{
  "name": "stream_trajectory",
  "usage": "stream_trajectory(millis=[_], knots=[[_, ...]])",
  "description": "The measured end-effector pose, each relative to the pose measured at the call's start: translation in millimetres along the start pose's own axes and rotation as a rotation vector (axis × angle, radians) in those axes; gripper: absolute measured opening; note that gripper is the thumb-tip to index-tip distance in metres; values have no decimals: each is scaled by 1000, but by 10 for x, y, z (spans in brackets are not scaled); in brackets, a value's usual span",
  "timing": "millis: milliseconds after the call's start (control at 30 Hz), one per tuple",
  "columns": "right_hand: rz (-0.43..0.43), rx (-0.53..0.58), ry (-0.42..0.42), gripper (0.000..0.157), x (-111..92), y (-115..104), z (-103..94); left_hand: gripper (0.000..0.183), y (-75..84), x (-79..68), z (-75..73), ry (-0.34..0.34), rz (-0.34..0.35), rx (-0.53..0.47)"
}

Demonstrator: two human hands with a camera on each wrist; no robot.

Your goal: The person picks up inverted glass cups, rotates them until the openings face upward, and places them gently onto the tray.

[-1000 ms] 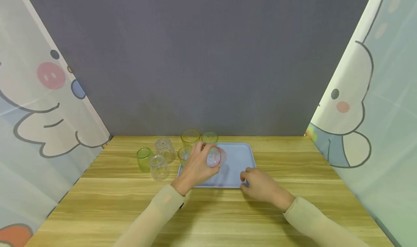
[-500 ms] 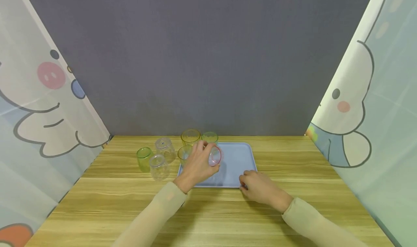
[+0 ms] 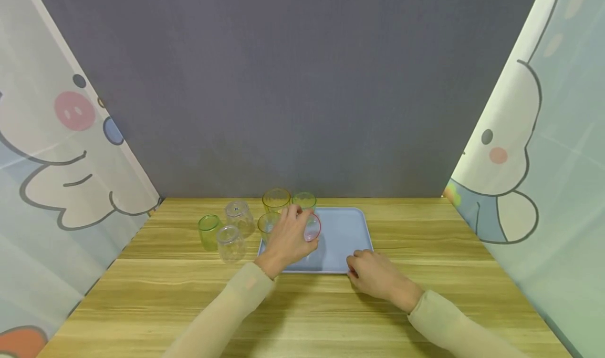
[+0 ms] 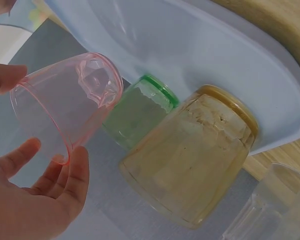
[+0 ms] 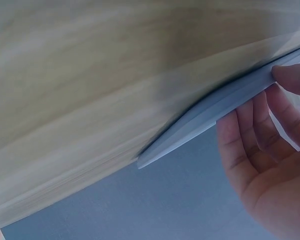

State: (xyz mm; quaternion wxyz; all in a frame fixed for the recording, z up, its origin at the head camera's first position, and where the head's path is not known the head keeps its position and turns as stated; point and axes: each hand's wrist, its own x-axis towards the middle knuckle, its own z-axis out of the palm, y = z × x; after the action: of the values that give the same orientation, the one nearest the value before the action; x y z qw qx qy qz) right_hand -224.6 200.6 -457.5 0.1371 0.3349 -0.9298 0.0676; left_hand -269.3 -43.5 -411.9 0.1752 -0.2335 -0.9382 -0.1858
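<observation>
My left hand (image 3: 287, 238) holds a clear pink drinking glass (image 3: 312, 229) by its rim, thumb on one side and fingertips on the other. In the left wrist view this pink glass (image 4: 65, 95) has its faceted base toward the pale blue tray (image 3: 347, 234), close beside a green glass (image 4: 140, 110) and an amber glass (image 4: 190, 155). At the tray's near right corner, my right hand (image 3: 378, 275) pinches the rim between thumb and curled fingers; the right wrist view shows the thumb (image 5: 292, 79) against the tray's side.
Left of the tray, a green glass (image 3: 209, 233) and two clear glasses (image 3: 231, 244) stand on the wooden table (image 3: 302, 316). An amber glass (image 3: 276, 198) and a green-rimmed glass (image 3: 304, 199) are at the tray's back left. A grey panel (image 3: 302, 85) rises behind.
The pink glass has swung from lying sideways to more upright and shifted slightly left in my left hand. My right hand has moved a little left and nearer along the tray's corner.
</observation>
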Motion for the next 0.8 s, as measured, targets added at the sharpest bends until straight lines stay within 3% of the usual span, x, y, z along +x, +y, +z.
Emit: stream_trajectory(millis=[633, 800], knots=[[-2, 14, -4, 29, -16, -10, 7, 62, 12, 74, 46, -31, 17, 121], [-11, 11, 2, 29, -13, -8, 14, 63, 4, 119, 65, -68, 2, 141]])
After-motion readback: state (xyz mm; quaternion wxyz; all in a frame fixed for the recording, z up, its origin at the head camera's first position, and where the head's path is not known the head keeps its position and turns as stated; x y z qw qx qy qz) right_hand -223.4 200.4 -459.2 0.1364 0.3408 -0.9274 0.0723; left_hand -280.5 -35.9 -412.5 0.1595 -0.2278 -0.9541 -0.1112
